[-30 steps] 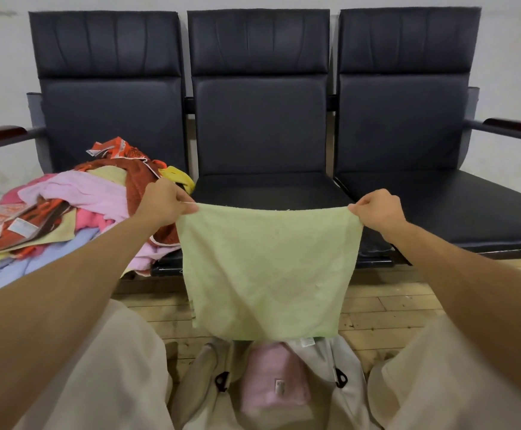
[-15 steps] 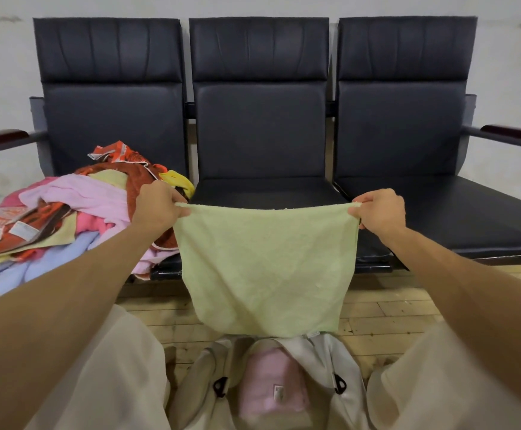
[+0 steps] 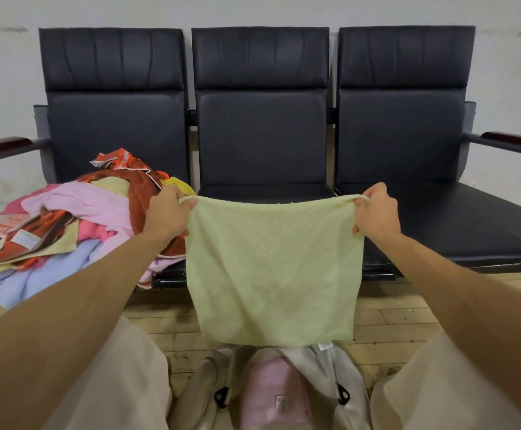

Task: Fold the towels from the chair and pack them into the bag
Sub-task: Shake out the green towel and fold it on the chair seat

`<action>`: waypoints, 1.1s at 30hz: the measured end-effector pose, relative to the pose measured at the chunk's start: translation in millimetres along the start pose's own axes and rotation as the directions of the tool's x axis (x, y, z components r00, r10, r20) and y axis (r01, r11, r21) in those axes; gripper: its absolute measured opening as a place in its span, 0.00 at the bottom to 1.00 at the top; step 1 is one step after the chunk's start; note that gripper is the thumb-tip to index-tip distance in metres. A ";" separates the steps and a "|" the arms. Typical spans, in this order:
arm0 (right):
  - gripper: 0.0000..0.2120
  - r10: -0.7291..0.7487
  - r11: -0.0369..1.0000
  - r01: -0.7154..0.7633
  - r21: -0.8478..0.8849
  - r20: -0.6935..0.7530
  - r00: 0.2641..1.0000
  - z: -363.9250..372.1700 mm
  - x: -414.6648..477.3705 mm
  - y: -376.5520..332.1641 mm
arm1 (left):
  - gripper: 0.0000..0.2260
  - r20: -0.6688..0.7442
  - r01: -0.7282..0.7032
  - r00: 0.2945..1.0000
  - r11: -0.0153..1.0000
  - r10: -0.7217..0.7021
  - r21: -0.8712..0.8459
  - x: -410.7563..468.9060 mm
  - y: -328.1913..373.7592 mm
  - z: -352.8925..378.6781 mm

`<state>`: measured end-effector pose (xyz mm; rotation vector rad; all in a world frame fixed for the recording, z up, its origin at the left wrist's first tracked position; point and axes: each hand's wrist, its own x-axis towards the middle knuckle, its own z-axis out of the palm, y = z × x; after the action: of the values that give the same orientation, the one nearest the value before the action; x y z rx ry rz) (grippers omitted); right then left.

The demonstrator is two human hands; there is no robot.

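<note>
Green towel (image 3: pixel 273 268) still hangs spread below the fingers (image 3: pixel 363 200) of left hand (image 3: pixel 166 212) and right hand (image 3: pixel 377 212) pinching its top corners, so folding hasn't begun, bag (image 3: pixel 324 377) waiting underneath.

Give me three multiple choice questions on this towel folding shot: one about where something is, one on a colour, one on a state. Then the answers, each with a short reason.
1. Where does the towel pile lie?
A. on the middle seat
B. on the left seat
C. on the floor

2. What colour is the held towel, pinched at its top corners by the left hand and the right hand?
A. blue
B. orange
C. pale green

3. What state is the bag in?
A. open, with a pink towel inside
B. zipped shut
C. open and empty

Answers:
1 B, the heap covers the left seat.
2 C, the spread cloth is pale green.
3 A, the pink towel shows through the bag's open mouth.
</note>
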<state>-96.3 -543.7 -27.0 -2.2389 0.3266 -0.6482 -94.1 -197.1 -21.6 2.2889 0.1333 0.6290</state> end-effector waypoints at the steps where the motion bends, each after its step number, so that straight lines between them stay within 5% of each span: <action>1: 0.03 0.014 1.000 -0.015 0.020 0.032 0.999 1.2 0.0 -2.0 | 0.07 0.020 0.050 0.999 0.993 -0.048 -0.109 -1.4 2.6 1.1; 4: 0.07 0.011 0.997 -0.019 0.081 0.093 0.996 2.6 3.3 -7.0 | 0.07 0.139 0.236 0.970 0.904 -0.199 -0.357 1.2 8.5 3.4; 8: 0.13 0.006 0.994 -0.022 0.106 0.143 0.990 11.0 15.3 -12.6 | 0.09 0.207 0.330 0.942 0.842 -0.265 -0.427 18.7 9.2 12.3; 17: 0.10 0.047 0.993 -0.027 -0.119 0.168 0.985 53.5 79.7 -24.3 | 0.07 0.067 0.126 0.992 0.906 -0.108 -0.405 84.1 -8.4 43.6; 23: 0.10 -0.182 0.982 0.184 -0.045 0.057 0.982 75.4 108.1 -16.3 | 0.08 0.030 -0.004 0.999 0.946 0.015 -0.325 106.0 -16.2 77.5; 27: 0.13 -0.267 0.953 0.290 -0.083 0.211 0.940 79.3 97.0 1.0 | 0.10 0.128 -0.001 0.991 0.976 0.030 -0.217 97.7 -31.8 88.4; 33: 0.13 -0.185 0.947 0.265 -0.181 0.366 0.912 69.2 81.4 31.5 | 0.10 0.176 0.003 0.984 0.988 0.025 -0.157 75.0 -45.8 83.5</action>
<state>8.7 -556.9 -61.8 -2.5826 -0.0419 -0.3332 15.5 -197.0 -73.5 2.1817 -0.0144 0.4221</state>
